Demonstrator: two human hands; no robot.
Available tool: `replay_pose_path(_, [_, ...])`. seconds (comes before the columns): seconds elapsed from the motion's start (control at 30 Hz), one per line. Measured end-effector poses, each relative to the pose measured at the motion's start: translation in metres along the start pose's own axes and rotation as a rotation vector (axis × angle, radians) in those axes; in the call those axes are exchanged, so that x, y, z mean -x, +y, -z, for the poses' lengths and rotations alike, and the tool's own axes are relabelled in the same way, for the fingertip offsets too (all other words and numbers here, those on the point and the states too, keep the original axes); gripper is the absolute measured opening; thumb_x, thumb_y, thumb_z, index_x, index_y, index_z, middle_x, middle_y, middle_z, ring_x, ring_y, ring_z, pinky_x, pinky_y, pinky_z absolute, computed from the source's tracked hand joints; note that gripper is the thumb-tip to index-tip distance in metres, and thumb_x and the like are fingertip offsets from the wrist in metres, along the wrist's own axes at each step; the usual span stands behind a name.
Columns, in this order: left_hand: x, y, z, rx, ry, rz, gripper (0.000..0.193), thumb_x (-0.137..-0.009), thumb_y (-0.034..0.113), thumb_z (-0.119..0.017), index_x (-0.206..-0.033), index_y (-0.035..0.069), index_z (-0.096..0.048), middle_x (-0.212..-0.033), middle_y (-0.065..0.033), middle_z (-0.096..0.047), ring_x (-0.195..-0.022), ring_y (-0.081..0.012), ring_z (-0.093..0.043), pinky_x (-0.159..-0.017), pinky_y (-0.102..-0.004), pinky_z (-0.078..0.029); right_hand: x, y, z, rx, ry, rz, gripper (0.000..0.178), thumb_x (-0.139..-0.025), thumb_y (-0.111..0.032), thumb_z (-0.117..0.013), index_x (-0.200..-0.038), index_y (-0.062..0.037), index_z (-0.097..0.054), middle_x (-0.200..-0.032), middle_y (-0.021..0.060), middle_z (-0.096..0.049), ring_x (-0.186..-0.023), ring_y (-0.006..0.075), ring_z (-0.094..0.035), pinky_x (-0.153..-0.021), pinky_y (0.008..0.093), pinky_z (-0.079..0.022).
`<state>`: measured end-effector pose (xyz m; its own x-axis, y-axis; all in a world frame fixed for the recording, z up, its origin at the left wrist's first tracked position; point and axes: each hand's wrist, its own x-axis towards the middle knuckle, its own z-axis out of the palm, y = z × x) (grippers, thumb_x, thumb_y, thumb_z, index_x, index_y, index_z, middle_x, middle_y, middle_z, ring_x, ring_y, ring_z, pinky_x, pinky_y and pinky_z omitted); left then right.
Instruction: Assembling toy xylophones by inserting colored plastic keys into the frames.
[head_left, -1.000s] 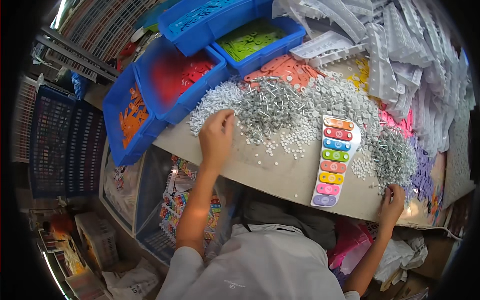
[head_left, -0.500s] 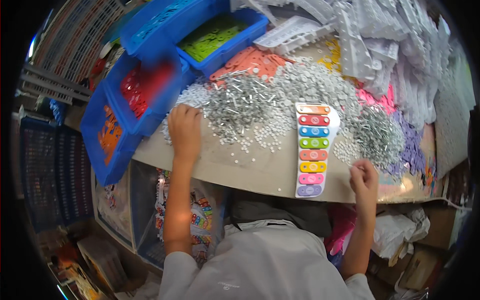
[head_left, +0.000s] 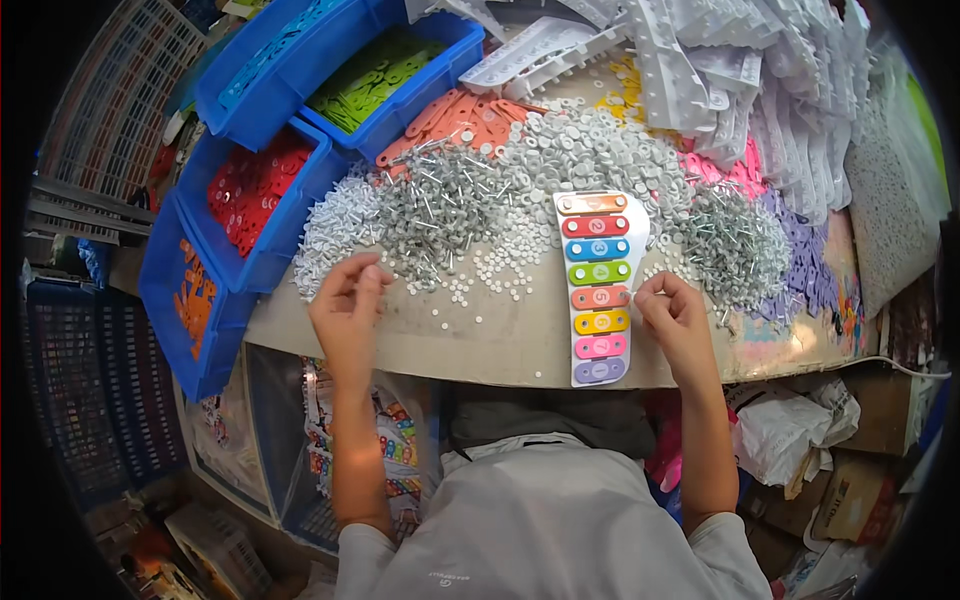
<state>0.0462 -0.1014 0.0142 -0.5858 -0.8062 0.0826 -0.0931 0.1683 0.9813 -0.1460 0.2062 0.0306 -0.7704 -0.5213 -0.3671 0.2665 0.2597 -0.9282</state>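
Beige worktop (head_left: 480,345) fills the middle of the head view, edge bending with the lens, loaded with loose parts. Blue bins (head_left: 215,345) line its left side, holding orange pieces (head_left: 193,285), red pieces (head_left: 258,190), green pieces (head_left: 375,85) and blue pieces (head_left: 275,55). Toward the far side: coral pieces (head_left: 460,118), white discs (head_left: 600,150), yellow pieces (head_left: 625,90), pink pieces (head_left: 735,170), plus a stack of white frames (head_left: 690,75) at far right. Strip (head_left: 600,322), white board with eight coloured bars, lies flat near the front edge, right of centre, between both hands and nearer the right one. Top four bars show white caps at both ends. Right hand (head_left: 675,315) sits just beside the strip at the coral bar, thumb and forefinger tips together; cannot tell what, if anything, is between them. Left hand (head_left: 345,305) is over the worktop's left part, near the white plugs (head_left: 335,220) and left screws (head_left: 445,200), fingers half curled; cannot tell if thumb and forefinger touch or grip anything. Right screws (head_left: 735,245) lie beyond the right hand, purple pieces (head_left: 805,260) beside them. Below the worktop, left: multicoloured strips (head_left: 400,440) in a container; right: white bag (head_left: 785,430).
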Motion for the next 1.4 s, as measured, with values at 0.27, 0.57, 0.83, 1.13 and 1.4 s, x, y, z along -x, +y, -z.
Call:
replay_pose_path(0.27, [0.034,0.012,-0.083,0.456,-0.598,0.403,0.017,-0.098,0.011,-0.067,-0.109,-0.002,-0.069,-0.084,-0.0090,-0.073,-0.068,-0.0099,-0.065,-0.058,-0.0222,-0.051,-0.008,0.010,-0.002,0.034,-0.035,-0.014,0.014,-0.098,-0.015,-0.065,-0.090,-0.0051,-0.059,-0.063,-0.0100,-0.050,-0.054,-0.0013,-0.035,-0.050,0.0216,-0.022])
replay_pose_path(0.57, [0.030,-0.004,-0.132,0.517,-0.783,0.538,0.014,-0.099,0.012,-0.067,-0.103,-0.001,-0.066,-0.080,-0.0076,-0.071,-0.062,-0.0076,-0.063,-0.050,-0.0184,-0.047,-0.008,0.001,-0.004,-0.014,0.010,-0.121,0.024,-0.095,-0.021,-0.070,-0.106,-0.0083,-0.052,-0.060,-0.0072,-0.046,-0.050,0.0020,-0.036,-0.045,0.0228,-0.023])
replay_pose_path(0.83, [0.028,0.000,-0.135,0.511,-0.790,0.558,0.014,-0.098,0.015,-0.070,-0.101,0.001,-0.067,-0.079,-0.0052,-0.071,-0.060,-0.0053,-0.061,-0.047,-0.0159,-0.044,-0.013,0.005,0.002,-0.028,-0.039,-0.145,0.034,-0.094,-0.021,-0.073,-0.115,-0.0034,-0.053,-0.059,-0.0032,-0.053,-0.047,0.0045,-0.043,-0.043,0.0223,-0.029])
replay_pose_path(1.13, [0.024,-0.007,-0.143,0.078,-0.740,0.329,0.069,-0.092,0.029,-0.079,-0.137,-0.003,-0.038,-0.068,-0.0016,-0.064,-0.059,-0.0043,-0.055,-0.049,-0.0209,-0.038,-0.018,0.002,0.007,-0.027,-0.155,-0.156,0.035,-0.097,-0.025,-0.070,-0.120,-0.0060,-0.052,-0.062,-0.0020,-0.056,-0.046,0.0060,-0.048,-0.043,0.0218,-0.034])
replay_pose_path(1.4, [0.011,0.000,-0.155,0.367,-0.972,0.482,0.071,-0.088,0.027,-0.081,-0.139,-0.003,-0.041,-0.098,-0.0123,-0.072,-0.071,-0.0131,-0.069,-0.055,-0.0258,-0.051,-0.029,0.006,0.003,0.010,-0.206,-0.204,0.041,-0.099,-0.025,-0.068,-0.131,-0.0066,-0.049,-0.067,0.0009,-0.061,-0.047,0.0071,-0.053,-0.041,0.0230,-0.039])
